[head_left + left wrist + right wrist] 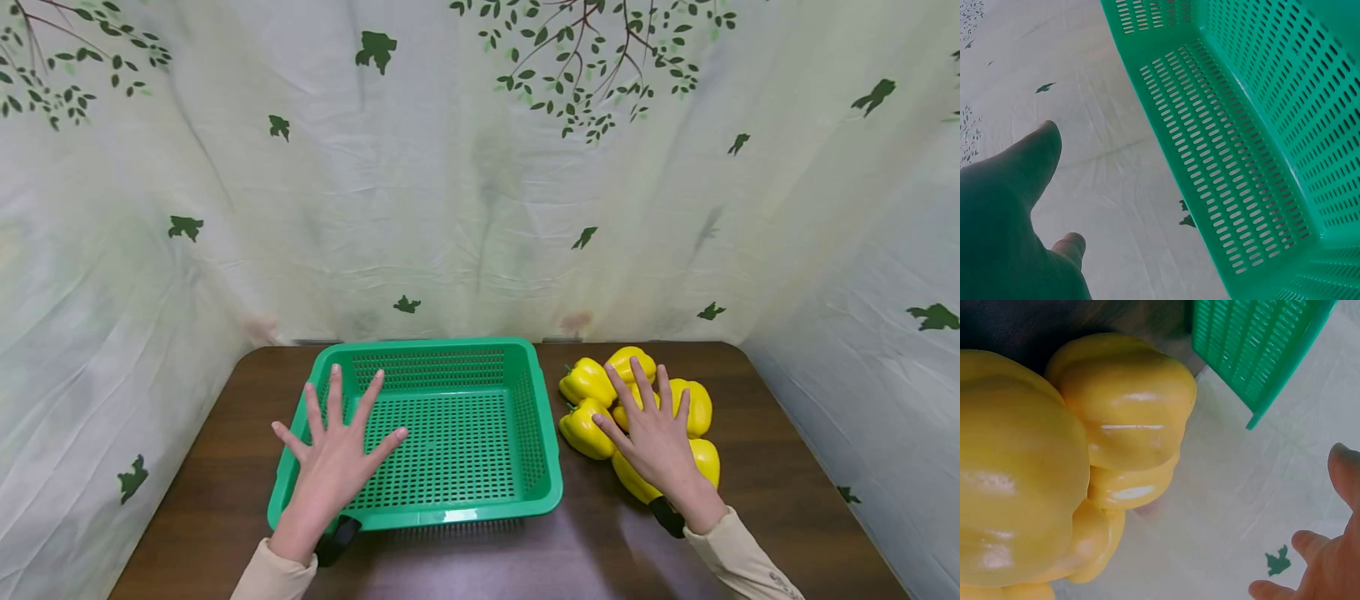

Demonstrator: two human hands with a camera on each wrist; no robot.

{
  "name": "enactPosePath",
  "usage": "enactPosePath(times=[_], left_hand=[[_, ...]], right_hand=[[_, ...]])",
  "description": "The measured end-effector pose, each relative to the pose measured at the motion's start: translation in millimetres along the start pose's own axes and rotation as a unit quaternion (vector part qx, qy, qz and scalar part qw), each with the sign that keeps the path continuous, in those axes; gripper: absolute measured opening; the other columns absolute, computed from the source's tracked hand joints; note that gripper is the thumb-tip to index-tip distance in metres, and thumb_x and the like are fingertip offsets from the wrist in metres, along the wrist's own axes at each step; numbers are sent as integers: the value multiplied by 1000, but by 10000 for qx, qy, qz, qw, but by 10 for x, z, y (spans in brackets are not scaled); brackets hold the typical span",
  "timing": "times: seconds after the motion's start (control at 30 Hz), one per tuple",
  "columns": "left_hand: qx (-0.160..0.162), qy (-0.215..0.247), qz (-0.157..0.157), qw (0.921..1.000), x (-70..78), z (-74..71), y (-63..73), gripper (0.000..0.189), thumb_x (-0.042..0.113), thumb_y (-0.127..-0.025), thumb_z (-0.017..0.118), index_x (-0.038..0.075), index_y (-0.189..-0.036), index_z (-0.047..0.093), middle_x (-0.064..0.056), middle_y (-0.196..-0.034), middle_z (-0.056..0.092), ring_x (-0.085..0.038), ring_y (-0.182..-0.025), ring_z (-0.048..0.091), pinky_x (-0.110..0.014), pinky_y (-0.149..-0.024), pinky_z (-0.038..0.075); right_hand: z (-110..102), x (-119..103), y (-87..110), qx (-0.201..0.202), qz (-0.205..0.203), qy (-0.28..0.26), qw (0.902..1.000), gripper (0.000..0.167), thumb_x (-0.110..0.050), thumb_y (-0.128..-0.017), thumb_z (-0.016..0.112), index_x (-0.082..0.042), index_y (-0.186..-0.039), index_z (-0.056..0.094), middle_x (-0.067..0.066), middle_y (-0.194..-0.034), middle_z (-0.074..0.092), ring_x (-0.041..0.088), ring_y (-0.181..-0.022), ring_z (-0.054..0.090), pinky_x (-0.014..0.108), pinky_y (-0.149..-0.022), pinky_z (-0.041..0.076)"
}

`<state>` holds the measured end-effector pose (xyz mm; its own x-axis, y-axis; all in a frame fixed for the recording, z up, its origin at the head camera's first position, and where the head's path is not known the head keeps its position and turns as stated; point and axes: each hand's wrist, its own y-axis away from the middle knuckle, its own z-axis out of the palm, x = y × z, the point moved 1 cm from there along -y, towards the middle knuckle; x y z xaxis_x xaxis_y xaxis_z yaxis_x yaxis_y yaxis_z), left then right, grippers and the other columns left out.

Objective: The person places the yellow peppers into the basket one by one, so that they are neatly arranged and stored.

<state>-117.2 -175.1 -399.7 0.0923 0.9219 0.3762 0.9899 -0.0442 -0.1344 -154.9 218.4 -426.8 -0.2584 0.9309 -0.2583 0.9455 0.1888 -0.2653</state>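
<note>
In the head view a green plastic basket [442,515] with slotted walls and floor sits on the table, with nothing lying in it. My left hand [336,462] is spread above its left side, holding nothing. Right of the basket lies a cluster of several yellow bell peppers [587,428]. Over them my right hand [660,446] hovers with fingers spread, and it hides part of the pile. The left wrist view shows the left hand [1004,206] apart from the basket wall. In the right wrist view the right hand [1329,562] stands clear of the peppers [1129,406].
The dark brown wooden table [600,550] carries the basket and the peppers. A pale curtain [480,208] with printed leaves and branches hangs behind it and along both sides. Each wrist wears a black device, such as the one at the left wrist [337,540].
</note>
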Motion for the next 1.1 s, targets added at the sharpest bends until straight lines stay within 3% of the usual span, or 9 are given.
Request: enactPosePath(times=[0.73, 0.93, 1.1], left_hand=[[-59, -78, -20, 10000, -5, -46, 40, 83, 67, -88, 46, 31, -155, 11, -13, -155, -22, -41, -133, -31, -75, -83, -24], [-150, 146, 49, 9998, -99, -139, 72, 81, 61, -90, 48, 32, -155, 9, -14, -155, -20, -45, -135, -25, -77, -84, -20], [-412, 437, 51, 9982, -272, -234, 107, 79, 56, -92, 50, 32, -155, 7, -15, -155, -20, -49, -136, -19, -80, -84, -13]], right_hand=[[21, 18, 33, -60, 5, -18, 10000, 74, -50, -92, 55, -27, -153, 22, 16, -156, 13, 47, -139, 0, 74, -98, 0], [4, 36, 47, -72, -54, -27, 10000, 74, -48, -92, 57, -26, -153, 22, 16, -156, 13, 45, -140, 0, 73, -99, 1], [-16, 73, 47, -106, -234, -99, 9996, 74, -49, -93, 55, -25, -154, 21, 16, -156, 13, 44, -140, 4, 70, -102, 2]])
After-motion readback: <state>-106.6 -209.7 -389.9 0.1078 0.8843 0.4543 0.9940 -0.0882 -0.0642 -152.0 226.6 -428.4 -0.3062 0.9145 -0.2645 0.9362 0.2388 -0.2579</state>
